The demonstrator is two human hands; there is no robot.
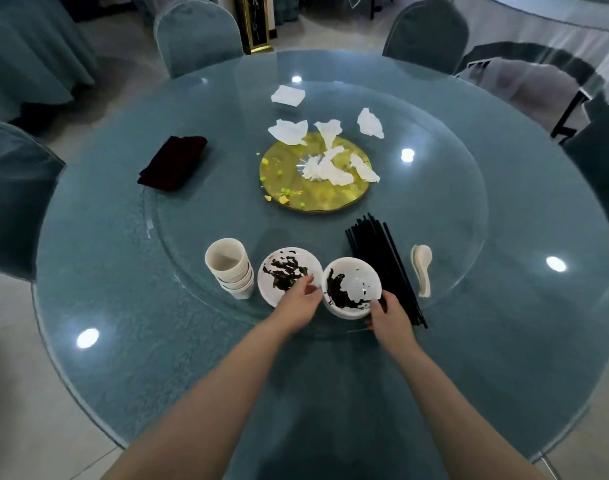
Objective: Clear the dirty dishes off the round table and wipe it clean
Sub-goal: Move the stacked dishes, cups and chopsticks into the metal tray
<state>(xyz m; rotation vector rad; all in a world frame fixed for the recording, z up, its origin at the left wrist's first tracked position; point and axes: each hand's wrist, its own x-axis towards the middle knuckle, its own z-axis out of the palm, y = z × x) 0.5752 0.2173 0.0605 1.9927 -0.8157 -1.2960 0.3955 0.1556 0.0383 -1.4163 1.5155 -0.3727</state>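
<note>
On the round glass table [123,341] a stack of white plates [279,261] smeared with dark sauce sits beside a stack of white bowls [351,278], also smeared. My left hand [298,301] grips the near rim of the plates. My right hand [389,315] holds the near right side of the bowl stack. A leaning stack of white cups [230,268] stands to the left. Black chopsticks [382,265] and white spoons [421,268] lie to the right. A dark red cloth [173,162] lies at the far left.
Crumpled white napkins [327,150] and food scraps lie on and around the gold centre disc [313,195] of the glass turntable [462,202]. Teal-covered chairs [195,32] ring the table. Another table [573,12] stands at the far right.
</note>
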